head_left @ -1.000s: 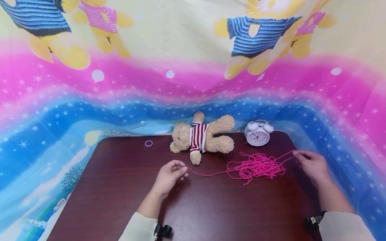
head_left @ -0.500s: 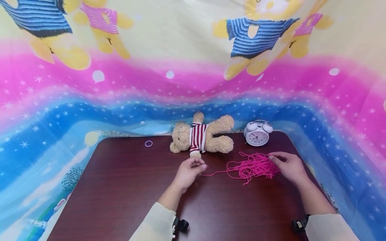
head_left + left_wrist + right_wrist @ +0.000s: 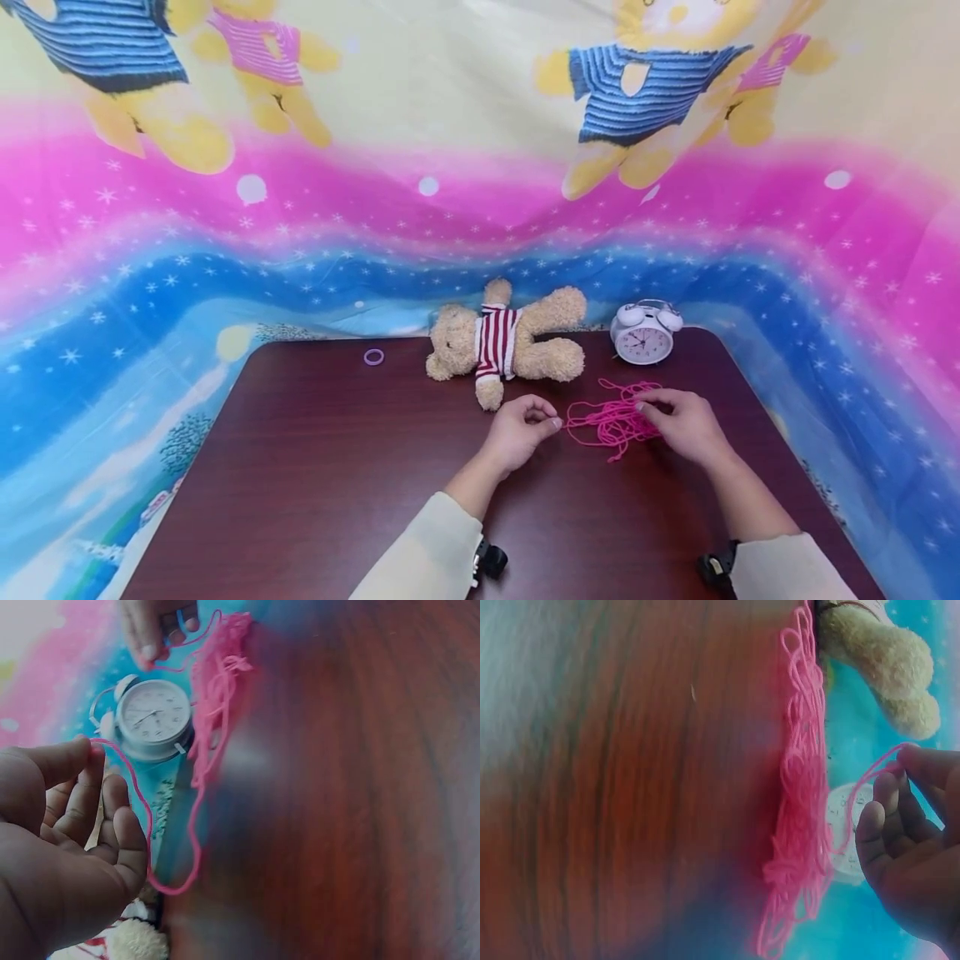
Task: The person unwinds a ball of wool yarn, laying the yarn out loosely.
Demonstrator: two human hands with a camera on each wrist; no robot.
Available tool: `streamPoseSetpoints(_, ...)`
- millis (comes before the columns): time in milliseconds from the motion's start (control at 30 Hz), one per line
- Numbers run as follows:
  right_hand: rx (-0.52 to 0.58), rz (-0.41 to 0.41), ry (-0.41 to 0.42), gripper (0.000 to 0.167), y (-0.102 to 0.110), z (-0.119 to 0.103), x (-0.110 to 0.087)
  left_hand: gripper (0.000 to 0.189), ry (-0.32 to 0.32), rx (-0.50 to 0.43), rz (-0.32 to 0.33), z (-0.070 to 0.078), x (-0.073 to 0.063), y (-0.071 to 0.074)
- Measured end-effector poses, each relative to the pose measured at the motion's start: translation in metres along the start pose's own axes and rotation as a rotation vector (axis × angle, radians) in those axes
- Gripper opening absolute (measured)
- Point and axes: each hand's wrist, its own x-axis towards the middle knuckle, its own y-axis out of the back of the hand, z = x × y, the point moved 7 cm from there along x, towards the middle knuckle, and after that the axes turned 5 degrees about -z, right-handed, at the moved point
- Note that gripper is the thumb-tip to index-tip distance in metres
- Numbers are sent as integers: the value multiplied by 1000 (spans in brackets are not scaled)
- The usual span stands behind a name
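Note:
A loose, tangled heap of pink string lies on the right half of the dark wooden table. My left hand, at the heap's left side, pinches one end of the string between thumb and index finger. From those fingertips the strand sags and runs to the heap in the left wrist view. Over the heap's right side, my right hand pinches another stretch of the string, which hangs from its fingertips in the right wrist view. Part of the heap is hidden behind the right hand in the head view.
A teddy bear in a red-and-white striped shirt lies on its back behind the hands. To its right stands a white twin-bell alarm clock. A purple ring lies at the back left. A printed curtain surrounds the table.
Both hands have come together: the left moved right toward the heap, the right moved left over it, each still pinching string. The stretched strands have gone slack. Bear, clock and ring stayed put.

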Motion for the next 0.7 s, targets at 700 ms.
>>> streamPoseSetpoints(700,48,-149,106,18,-49,-18,12,14,-24,379,-27,-24,20,-42)
